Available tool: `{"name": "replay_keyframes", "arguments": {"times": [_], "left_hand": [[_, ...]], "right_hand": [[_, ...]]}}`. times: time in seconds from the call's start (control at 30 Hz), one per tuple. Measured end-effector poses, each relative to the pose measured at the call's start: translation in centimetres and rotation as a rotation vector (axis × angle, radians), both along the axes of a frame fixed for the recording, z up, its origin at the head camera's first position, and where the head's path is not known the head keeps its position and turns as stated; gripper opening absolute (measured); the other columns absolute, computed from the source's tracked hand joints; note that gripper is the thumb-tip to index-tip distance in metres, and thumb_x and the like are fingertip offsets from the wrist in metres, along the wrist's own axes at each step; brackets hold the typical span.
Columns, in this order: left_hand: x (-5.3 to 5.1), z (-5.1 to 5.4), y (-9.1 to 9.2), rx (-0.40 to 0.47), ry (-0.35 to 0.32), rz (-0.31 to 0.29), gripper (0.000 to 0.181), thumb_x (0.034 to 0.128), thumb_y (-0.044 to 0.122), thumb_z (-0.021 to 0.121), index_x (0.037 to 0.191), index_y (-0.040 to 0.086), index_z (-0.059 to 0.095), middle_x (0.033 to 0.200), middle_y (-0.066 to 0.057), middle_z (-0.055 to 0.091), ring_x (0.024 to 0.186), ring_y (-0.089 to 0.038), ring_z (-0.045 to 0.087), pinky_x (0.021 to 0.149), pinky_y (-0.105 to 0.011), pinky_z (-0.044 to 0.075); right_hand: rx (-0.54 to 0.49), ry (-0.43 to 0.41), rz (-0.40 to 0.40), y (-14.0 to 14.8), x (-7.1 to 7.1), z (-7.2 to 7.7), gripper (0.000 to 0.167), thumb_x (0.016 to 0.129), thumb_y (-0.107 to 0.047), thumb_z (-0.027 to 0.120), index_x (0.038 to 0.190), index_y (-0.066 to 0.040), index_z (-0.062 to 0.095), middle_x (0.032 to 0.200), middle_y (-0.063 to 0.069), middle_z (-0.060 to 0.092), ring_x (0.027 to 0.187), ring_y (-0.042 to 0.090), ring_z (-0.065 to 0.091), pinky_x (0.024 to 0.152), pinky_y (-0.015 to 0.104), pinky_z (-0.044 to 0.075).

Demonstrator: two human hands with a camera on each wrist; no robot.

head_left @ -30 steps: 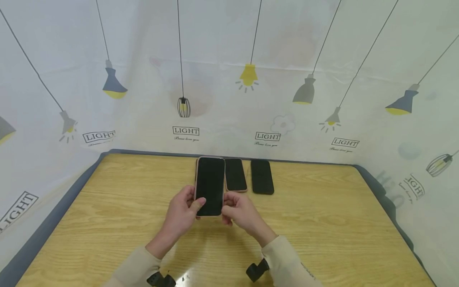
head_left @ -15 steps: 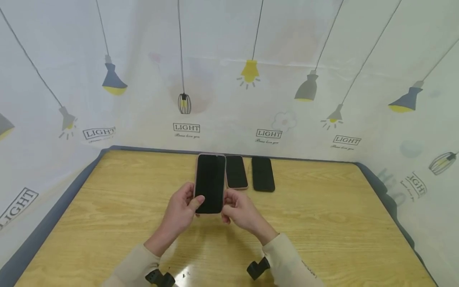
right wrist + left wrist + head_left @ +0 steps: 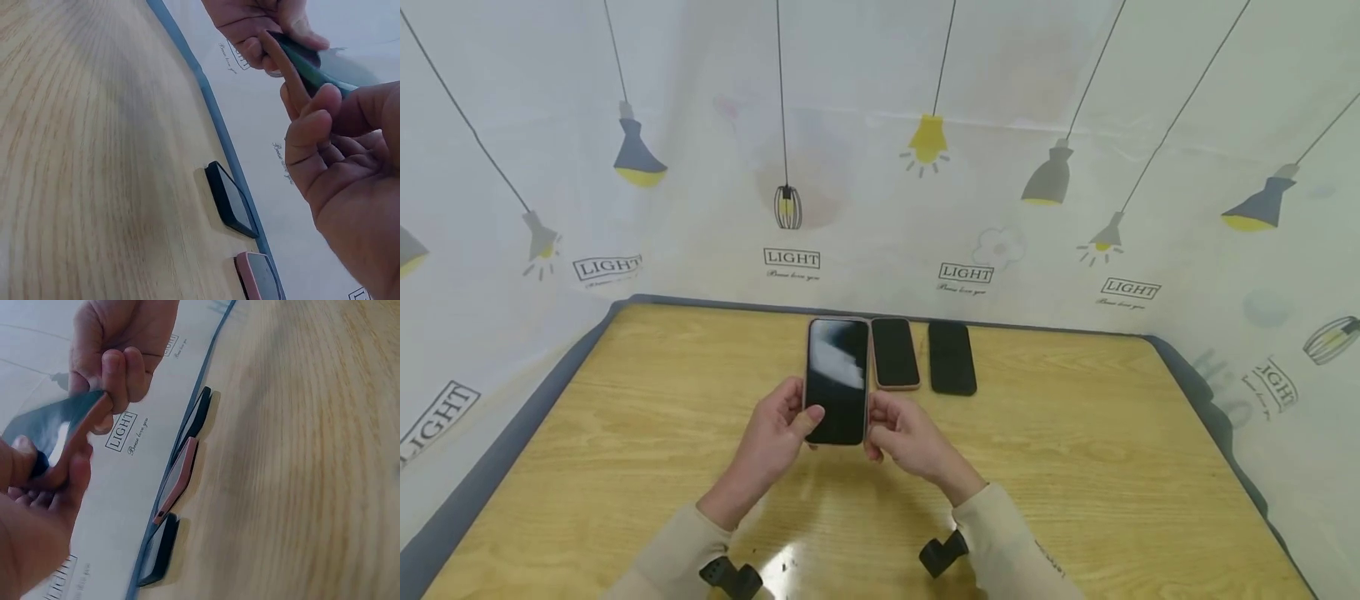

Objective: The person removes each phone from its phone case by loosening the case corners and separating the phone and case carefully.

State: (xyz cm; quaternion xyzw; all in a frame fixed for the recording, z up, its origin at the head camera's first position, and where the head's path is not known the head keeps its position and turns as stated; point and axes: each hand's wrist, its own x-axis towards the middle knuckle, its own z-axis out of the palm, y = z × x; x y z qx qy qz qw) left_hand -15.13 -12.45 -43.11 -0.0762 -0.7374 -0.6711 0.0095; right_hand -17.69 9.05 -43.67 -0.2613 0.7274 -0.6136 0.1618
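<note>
A large phone in a pinkish case is held up above the table, its dark screen showing a bright reflection. My left hand grips its lower left side, thumb on the screen. On the lower right edge, my right hand pinches the phone between curled fingers and thumb. The case's edge looks brownish in the right wrist view. Behind it on the table lie a pink-cased phone and a black phone. Another dark phone shows in the left wrist view; the raised phone hides it from the head view.
The wooden table has a dark blue-grey border along its back. A pale curtain with printed lamps rises behind and at both sides. Black wrist camera mounts sit below the sleeves.
A bright reflection has appeared on the held phone's screen, which has shifted slightly left. Both hands keep nearly the same grip. The head view has tilted a little downward.
</note>
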Motion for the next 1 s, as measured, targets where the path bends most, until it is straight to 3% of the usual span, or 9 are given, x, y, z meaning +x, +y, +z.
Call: {"name": "replay_keyframes", "arguments": {"times": [0.23, 0.37, 0.47, 0.6, 0.77, 1.0], "left_hand": [[0.0, 0.4, -0.1, 0.044, 0.033, -0.04, 0.009, 0.0997, -0.007, 0.059, 0.107, -0.012, 0.057, 0.095, -0.02, 0.07, 0.076, -0.01, 0.066, 0.057, -0.031, 0.058], [-0.1, 0.4, -0.2, 0.045, 0.003, -0.009, 0.009, 0.099, -0.008, 0.06, 0.108, -0.011, 0.058, 0.097, -0.021, 0.071, 0.078, -0.01, 0.067, 0.058, -0.031, 0.058], [-0.1, 0.3, -0.3, 0.039, -0.029, 0.032, 0.011, 0.0988, -0.008, 0.06, 0.109, -0.01, 0.059, 0.1, -0.023, 0.072, 0.079, -0.011, 0.068, 0.059, -0.03, 0.058], [-0.1, 0.1, -0.4, 0.03, -0.046, 0.064, 0.01, 0.099, -0.007, 0.06, 0.109, -0.009, 0.059, 0.101, -0.025, 0.073, 0.08, -0.012, 0.069, 0.06, -0.032, 0.059], [-0.3, -0.3, -0.4, 0.031, -0.04, 0.067, 0.01, 0.0987, -0.007, 0.061, 0.109, -0.01, 0.059, 0.1, -0.025, 0.072, 0.078, -0.013, 0.069, 0.059, -0.031, 0.058], [-0.2, -0.3, -0.3, 0.032, -0.022, 0.073, 0.007, 0.0987, -0.008, 0.061, 0.106, -0.009, 0.059, 0.096, -0.024, 0.072, 0.072, -0.011, 0.067, 0.057, -0.031, 0.057]], "right_hand": [[-0.049, -0.051, -0.011, 0.2, -0.3, 0.0, 0.025, 0.095, 0.012, 0.044, 0.115, 0.012, 0.059, 0.086, 0.005, 0.065, 0.065, 0.013, 0.057, 0.059, 0.028, 0.05], [-0.07, -0.07, -0.042, 0.0, -0.3, -0.1, 0.023, 0.097, 0.011, 0.047, 0.118, 0.012, 0.056, 0.09, 0.008, 0.065, 0.067, 0.012, 0.062, 0.063, 0.028, 0.055], [-0.069, -0.061, -0.114, -0.3, -0.1, -0.2, 0.02, 0.096, 0.011, 0.051, 0.116, 0.009, 0.053, 0.097, 0.011, 0.062, 0.07, 0.013, 0.065, 0.068, 0.032, 0.06], [-0.064, 0.02, -0.224, -0.9, 0.3, -0.4, 0.015, 0.092, 0.014, 0.058, 0.102, 0.005, 0.051, 0.091, 0.013, 0.055, 0.069, 0.018, 0.065, 0.068, 0.036, 0.062], [-0.037, 0.175, -0.278, -1.4, 0.7, -0.6, 0.014, 0.088, 0.017, 0.062, 0.09, 0.004, 0.057, 0.08, 0.014, 0.057, 0.066, 0.014, 0.06, 0.062, 0.024, 0.056], [-0.004, 0.216, -0.31, -1.5, 1.0, -0.4, 0.014, 0.087, 0.018, 0.062, 0.09, 0.004, 0.063, 0.085, 0.015, 0.058, 0.068, 0.01, 0.059, 0.062, 0.021, 0.055]]}}
